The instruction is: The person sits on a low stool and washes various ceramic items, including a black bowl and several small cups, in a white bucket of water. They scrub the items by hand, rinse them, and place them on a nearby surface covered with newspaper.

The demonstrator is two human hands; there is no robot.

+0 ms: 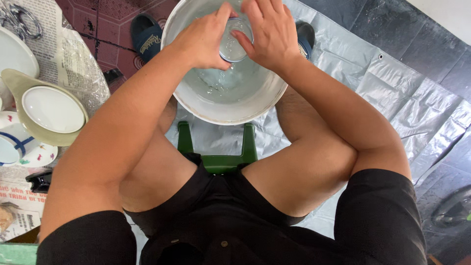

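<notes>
1. I see my left hand (203, 41) and right hand (270, 32) with both grips closed on a small clear glass (234, 39), held over the white basin (196, 105) of water at the far centre.
2. Green stool (218, 159) sits near, between my knees.
3. Dishes (51, 110) lie left on newspaper (73, 54); a grey tarp (387, 88) spreads right; blue slippers (145, 37) lie beyond the basin.

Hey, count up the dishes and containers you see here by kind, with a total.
Large white basin: 1
Clear glass, held by left hand and right hand: 1
Dishes on the newspaper, far left: 4 at least partly visible
Total: 6
</notes>
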